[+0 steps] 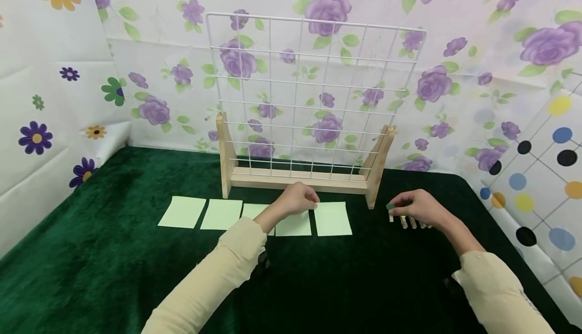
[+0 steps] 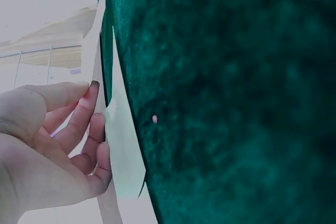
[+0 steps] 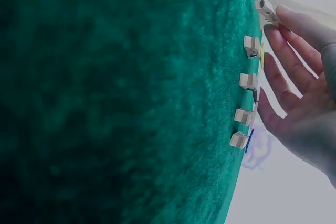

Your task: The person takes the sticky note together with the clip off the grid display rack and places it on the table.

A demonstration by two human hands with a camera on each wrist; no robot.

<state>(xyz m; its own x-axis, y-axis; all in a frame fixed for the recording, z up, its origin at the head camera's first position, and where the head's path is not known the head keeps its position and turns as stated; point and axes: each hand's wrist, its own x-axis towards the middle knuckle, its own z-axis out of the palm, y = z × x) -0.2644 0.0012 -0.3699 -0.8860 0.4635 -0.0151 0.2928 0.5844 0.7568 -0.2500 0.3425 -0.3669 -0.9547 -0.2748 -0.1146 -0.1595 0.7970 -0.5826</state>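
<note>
My left hand (image 1: pixel 296 198) pinches the upper left corner of the rightmost pale green paper sheet (image 1: pixel 333 220) between thumb and fingertips. That sheet is the end of a row of several; another sheet (image 1: pixel 293 225) lies partly under the left wrist. Over on the right, my right hand (image 1: pixel 420 206) pinches a small wooden clothespin (image 3: pixel 266 9) with a green piece (image 1: pixel 389 206) on its top. More clothespins (image 3: pixel 248 81) lie in a row just below that hand, with coloured pieces such as a yellow one (image 3: pixel 262 55) on their ends.
Behind the papers stands a white wire grid (image 1: pixel 313 91) in a wooden stand (image 1: pixel 297 180). A dark green cloth (image 1: pixel 91 253) covers the table. Flowered sheeting (image 1: pixel 159 61) hangs at the back, and dotted sheeting (image 1: pixel 545 172) on the right.
</note>
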